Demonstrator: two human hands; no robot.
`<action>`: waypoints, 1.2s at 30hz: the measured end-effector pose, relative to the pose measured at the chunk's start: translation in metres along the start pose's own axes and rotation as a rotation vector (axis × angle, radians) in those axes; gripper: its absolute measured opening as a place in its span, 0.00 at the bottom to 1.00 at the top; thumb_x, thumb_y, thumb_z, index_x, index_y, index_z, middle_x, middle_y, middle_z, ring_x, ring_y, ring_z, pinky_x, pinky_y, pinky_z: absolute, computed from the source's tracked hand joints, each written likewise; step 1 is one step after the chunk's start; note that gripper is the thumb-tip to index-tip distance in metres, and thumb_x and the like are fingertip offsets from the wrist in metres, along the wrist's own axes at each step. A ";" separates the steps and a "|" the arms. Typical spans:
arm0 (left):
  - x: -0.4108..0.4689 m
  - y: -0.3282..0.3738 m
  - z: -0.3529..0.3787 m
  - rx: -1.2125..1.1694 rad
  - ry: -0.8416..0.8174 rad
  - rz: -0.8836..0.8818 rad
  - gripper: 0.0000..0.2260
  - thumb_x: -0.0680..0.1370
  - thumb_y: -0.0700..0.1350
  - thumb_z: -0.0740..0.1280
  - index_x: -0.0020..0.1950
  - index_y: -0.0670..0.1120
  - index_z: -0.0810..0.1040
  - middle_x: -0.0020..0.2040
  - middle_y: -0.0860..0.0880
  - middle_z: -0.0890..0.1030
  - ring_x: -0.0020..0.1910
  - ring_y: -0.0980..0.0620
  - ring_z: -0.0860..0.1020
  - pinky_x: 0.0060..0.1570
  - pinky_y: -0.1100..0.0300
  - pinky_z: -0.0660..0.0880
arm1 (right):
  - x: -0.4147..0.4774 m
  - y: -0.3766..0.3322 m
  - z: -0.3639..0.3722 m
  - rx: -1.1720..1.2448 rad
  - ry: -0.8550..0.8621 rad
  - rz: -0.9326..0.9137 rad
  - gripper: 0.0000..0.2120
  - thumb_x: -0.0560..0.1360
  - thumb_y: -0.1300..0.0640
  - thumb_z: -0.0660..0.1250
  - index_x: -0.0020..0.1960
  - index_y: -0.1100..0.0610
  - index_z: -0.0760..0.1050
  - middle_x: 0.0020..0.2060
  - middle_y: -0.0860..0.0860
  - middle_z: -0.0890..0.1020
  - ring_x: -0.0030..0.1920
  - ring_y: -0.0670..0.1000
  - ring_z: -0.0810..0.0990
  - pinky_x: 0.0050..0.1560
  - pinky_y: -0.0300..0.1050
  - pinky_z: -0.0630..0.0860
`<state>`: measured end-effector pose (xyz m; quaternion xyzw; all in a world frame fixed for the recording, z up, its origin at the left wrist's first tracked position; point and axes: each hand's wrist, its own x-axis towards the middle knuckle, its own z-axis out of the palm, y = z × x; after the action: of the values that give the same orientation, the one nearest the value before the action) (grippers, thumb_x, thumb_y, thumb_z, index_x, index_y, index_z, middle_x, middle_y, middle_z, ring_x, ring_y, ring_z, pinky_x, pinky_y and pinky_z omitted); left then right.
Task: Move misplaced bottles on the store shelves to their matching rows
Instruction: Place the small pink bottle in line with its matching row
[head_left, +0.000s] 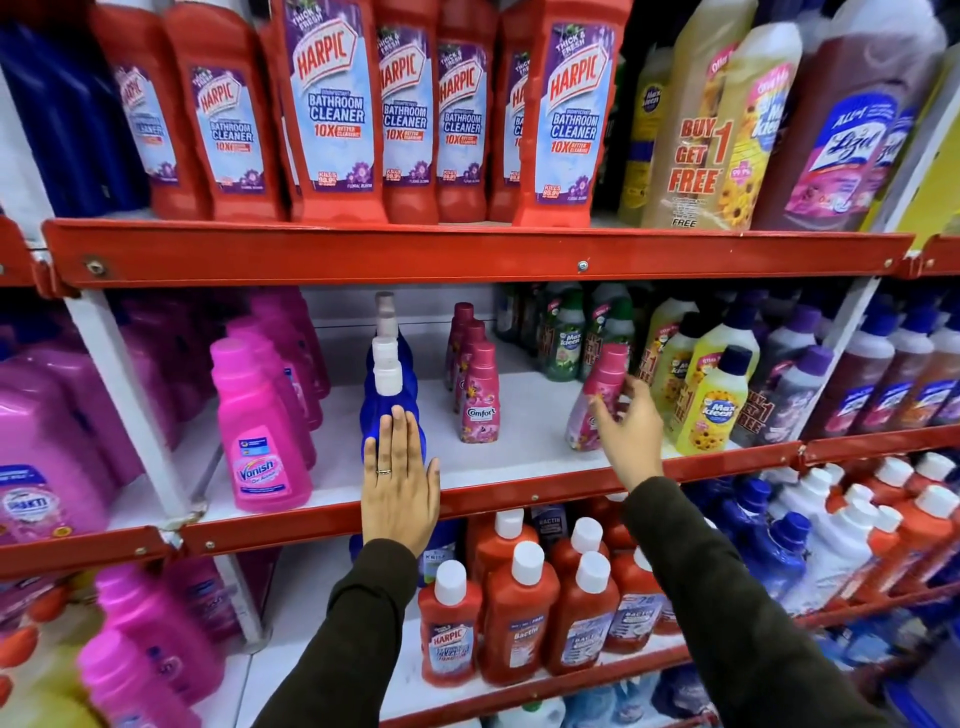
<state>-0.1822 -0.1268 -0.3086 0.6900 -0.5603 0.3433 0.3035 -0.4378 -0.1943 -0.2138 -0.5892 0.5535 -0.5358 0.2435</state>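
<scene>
On the middle shelf (509, 470), the left hand (400, 488) lies flat and open, fingers straight, against the front of the blue spray bottle (390, 410) at the head of its row; it grips nothing. The right hand (631, 431) reaches to a pink bottle (597, 400) that leans left beside the yellow Max Kleen bottles (714, 410); its fingers curl at the bottle's side, but whether they have closed on it I cannot tell. That pink bottle looks like the stray. Its match, the Comfort row (475, 389), stands a short way to the left, across a bare patch of shelf. So the task seems to be in mid-step: the stray is reached, not yet moved, and the gap in front of or beside the Comfort row is open to take it. The shelf boards are white, edged with red metal rails. Behind, Harpic bottles (337, 109) fill the top shelf, and the aisle is packed with cleaners on every level.
</scene>
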 end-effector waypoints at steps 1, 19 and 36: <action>0.000 0.000 0.000 0.000 -0.002 -0.002 0.31 0.81 0.51 0.50 0.79 0.38 0.42 0.80 0.40 0.38 0.80 0.45 0.39 0.79 0.50 0.36 | -0.007 -0.004 0.008 0.015 -0.022 -0.025 0.23 0.79 0.58 0.68 0.71 0.59 0.67 0.62 0.54 0.78 0.57 0.48 0.75 0.62 0.45 0.72; -0.001 -0.002 0.002 -0.002 -0.038 -0.007 0.31 0.81 0.51 0.50 0.79 0.38 0.43 0.80 0.40 0.39 0.80 0.44 0.39 0.79 0.50 0.36 | -0.059 -0.022 0.080 0.008 -0.203 -0.166 0.25 0.74 0.47 0.73 0.66 0.51 0.68 0.61 0.48 0.78 0.58 0.45 0.77 0.60 0.43 0.78; -0.007 0.033 -0.030 -0.392 -0.242 0.038 0.33 0.82 0.52 0.52 0.80 0.44 0.38 0.81 0.46 0.39 0.81 0.50 0.42 0.80 0.55 0.45 | -0.072 -0.007 0.078 0.459 -0.344 0.170 0.26 0.84 0.47 0.57 0.79 0.53 0.60 0.76 0.50 0.67 0.71 0.46 0.69 0.70 0.41 0.67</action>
<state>-0.2200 -0.1046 -0.2960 0.6433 -0.6617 0.1481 0.3556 -0.3512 -0.1508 -0.2575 -0.5523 0.4157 -0.5171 0.5047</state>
